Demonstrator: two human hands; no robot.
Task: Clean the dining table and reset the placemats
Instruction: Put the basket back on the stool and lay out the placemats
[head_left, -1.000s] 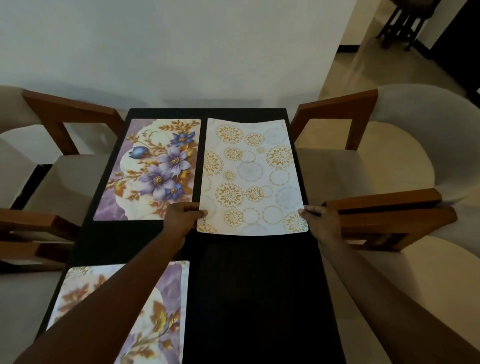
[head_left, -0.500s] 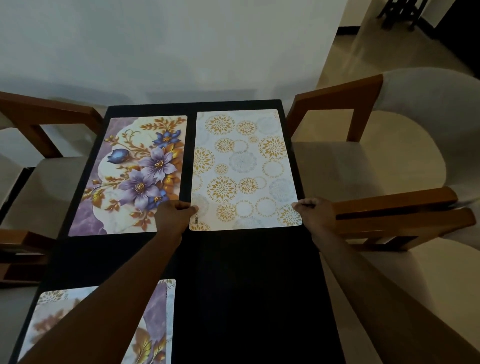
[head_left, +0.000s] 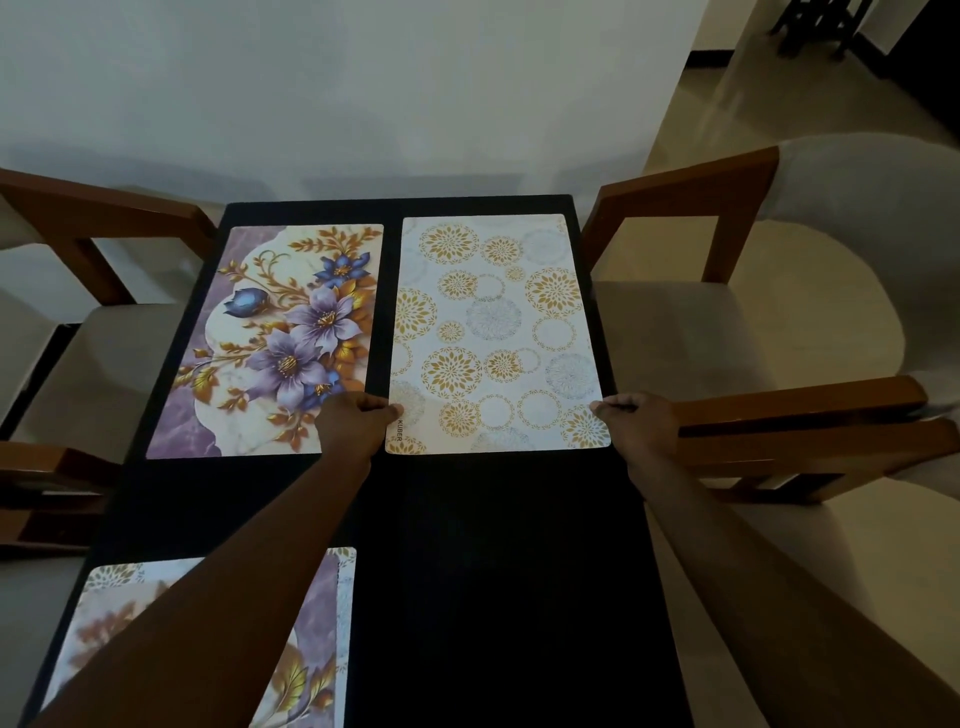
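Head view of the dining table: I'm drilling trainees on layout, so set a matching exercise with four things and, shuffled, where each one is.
Things
1. purple floral rectangular placemat
2. white rectangular placemat with gold circles
3. left hand
4. right hand

Places
A. near right corner of the gold-circle placemat
B. far left of the black table
C. near left corner of the gold-circle placemat
D. far right of the black table

Pairs: 1-B, 2-D, 3-C, 4-A
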